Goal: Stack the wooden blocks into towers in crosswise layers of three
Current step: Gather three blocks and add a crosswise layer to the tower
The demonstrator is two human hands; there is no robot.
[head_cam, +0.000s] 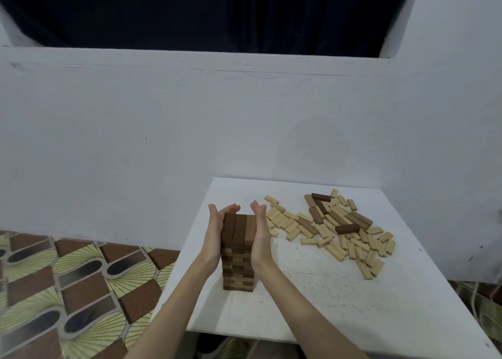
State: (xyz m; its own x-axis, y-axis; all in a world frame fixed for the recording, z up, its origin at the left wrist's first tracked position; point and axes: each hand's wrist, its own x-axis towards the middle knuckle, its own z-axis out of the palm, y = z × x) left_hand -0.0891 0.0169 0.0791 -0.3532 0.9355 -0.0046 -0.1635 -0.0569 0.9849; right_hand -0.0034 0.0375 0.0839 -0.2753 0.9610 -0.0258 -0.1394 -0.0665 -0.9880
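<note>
A tower of wooden blocks (238, 266) stands on the white table (339, 304), several crosswise layers high, in mixed dark and light wood. Its top layer has three blocks side by side, two dark and one lighter. My left hand (216, 233) presses flat against the tower's left side near the top, fingers straight. My right hand (260, 233) presses flat against the right side at the same height. A heap of loose blocks (334, 231), mostly pale with a few dark brown ones, lies to the right of the tower.
The table stands against a white wall (163, 127); its left edge runs close beside the tower. Patterned floor tiles (68, 290) show beyond that edge. A dark opening (203, 10) sits above the wall ledge.
</note>
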